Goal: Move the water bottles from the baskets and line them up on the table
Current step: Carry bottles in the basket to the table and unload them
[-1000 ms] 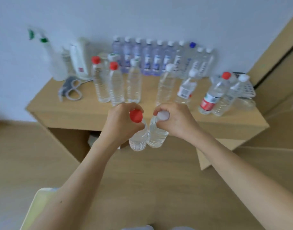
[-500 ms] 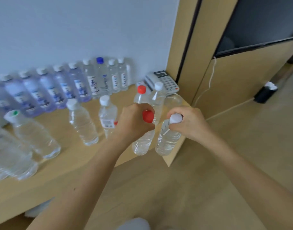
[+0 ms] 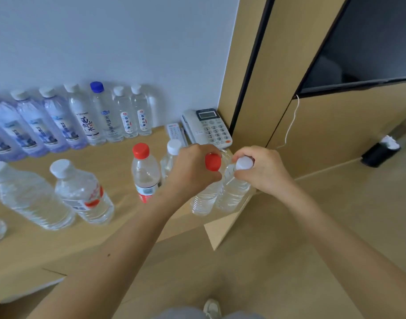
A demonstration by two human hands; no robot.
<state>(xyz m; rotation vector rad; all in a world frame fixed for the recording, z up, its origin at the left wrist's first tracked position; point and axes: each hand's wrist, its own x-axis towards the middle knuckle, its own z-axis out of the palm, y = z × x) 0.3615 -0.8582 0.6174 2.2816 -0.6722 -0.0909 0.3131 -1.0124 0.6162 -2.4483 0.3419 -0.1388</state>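
Observation:
My left hand [image 3: 190, 171] grips the neck of a clear bottle with a red cap [image 3: 205, 199]. My right hand [image 3: 264, 171] grips the neck of a clear bottle with a white cap [image 3: 231, 196]. Both bottles hang upright side by side over the right end of the wooden table [image 3: 119, 162], their bases at or just above its front corner. To their left stand a red-capped labelled bottle [image 3: 145, 173] and a white-capped one [image 3: 172, 155] half hidden by my left hand. A row of bottles [image 3: 82, 116] lines the wall.
Two more clear bottles [image 3: 82, 194] stand at the front left of the table. A white desk phone [image 3: 207, 128] and a remote [image 3: 174, 131] sit at the back right corner. A wooden panel and dark screen rise on the right. No baskets are in view.
The view has swung right along the table. Both hands have carried their two bottles from in front of the table's middle to its right end, close to the front corner.

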